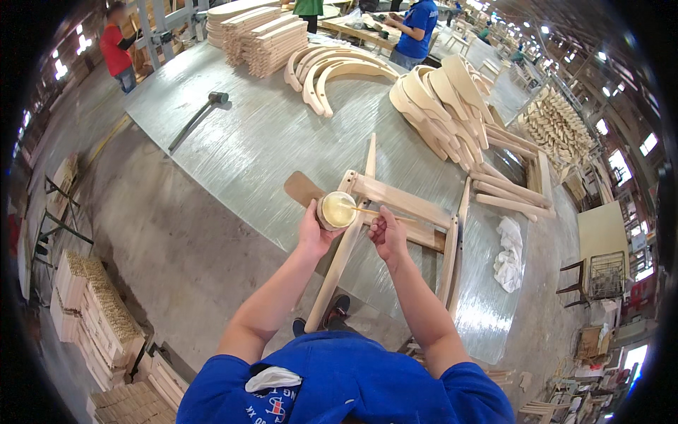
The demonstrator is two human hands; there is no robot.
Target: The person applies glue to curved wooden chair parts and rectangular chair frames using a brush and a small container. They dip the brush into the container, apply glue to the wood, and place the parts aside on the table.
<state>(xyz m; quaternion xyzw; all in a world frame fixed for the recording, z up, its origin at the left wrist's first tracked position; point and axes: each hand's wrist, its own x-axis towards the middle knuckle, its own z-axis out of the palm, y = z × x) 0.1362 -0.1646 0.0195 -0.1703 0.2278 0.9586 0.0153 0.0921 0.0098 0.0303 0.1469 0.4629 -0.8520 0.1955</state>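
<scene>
Left hand (313,230): my fingers wrap the small round cup (336,210), tilted towards me over the wooden frame (402,212).
Right hand (388,233): fingers pinch a thin stick (371,211), its tip in the cup.
Doing it well: I judge a light load on the stick and a level cup avoid drips.
Contents: pale, creamy, probably glue.
Frame: smooth pale slats, lying on the near right of the surface (261,134).
Surface: grey, streaked sheet.
Rag (509,253): crumpled, white, right.

Open table surface (254,141) left of the chair frame (402,205); hammer (198,116) far left, curved parts (438,106) behind, white rag (510,254) right.
</scene>
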